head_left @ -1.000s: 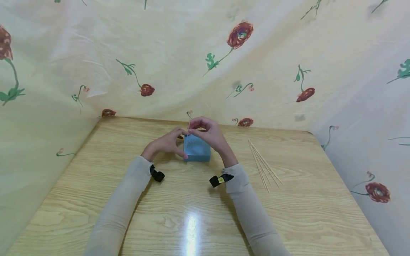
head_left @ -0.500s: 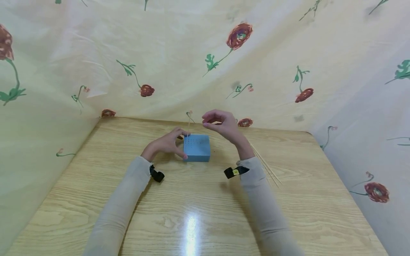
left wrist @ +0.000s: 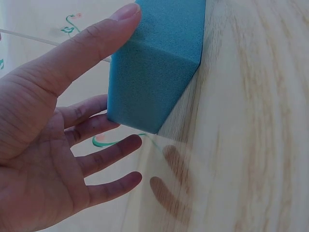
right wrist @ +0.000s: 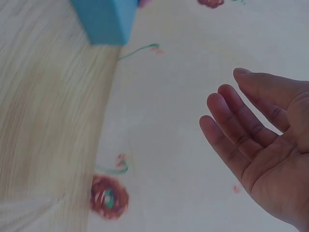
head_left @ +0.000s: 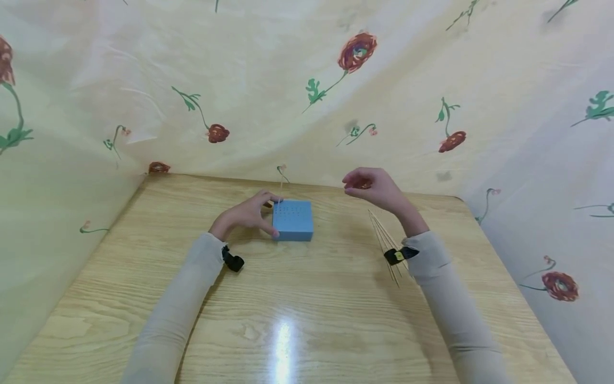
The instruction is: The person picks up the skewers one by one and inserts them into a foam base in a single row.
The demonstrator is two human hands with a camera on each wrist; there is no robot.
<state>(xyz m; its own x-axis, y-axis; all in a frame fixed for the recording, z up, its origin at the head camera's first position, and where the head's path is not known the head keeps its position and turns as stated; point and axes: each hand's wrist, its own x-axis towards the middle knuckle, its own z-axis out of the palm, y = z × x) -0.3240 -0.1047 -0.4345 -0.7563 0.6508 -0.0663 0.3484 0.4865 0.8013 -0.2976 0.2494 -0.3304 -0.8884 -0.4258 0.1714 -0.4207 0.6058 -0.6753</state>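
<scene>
A blue foam-like block (head_left: 293, 224) with rows of small holes on top lies on the table. My left hand (head_left: 244, 214) holds it at its left side, thumb at the front face and a finger at the back; the left wrist view shows the thumb on the block (left wrist: 149, 77) and the lower fingers spread free. One thin wooden stick (head_left: 281, 188) stands upright in a hole near the block's back left corner. Raised to the right of the block, my right hand (head_left: 376, 188) has loosely bent fingers with nothing between them, as the right wrist view also shows.
Several thin wooden sticks (head_left: 381, 237) lie fanned out on the table (head_left: 230, 320), partly hidden beneath the right wrist's black camera (head_left: 400, 256). A flowered cloth (head_left: 268, 96) hangs behind the table and along both sides.
My right hand has let go of the upright stick and moved right, away from the block and over towards the loose sticks. The left hand keeps its hold on the block.
</scene>
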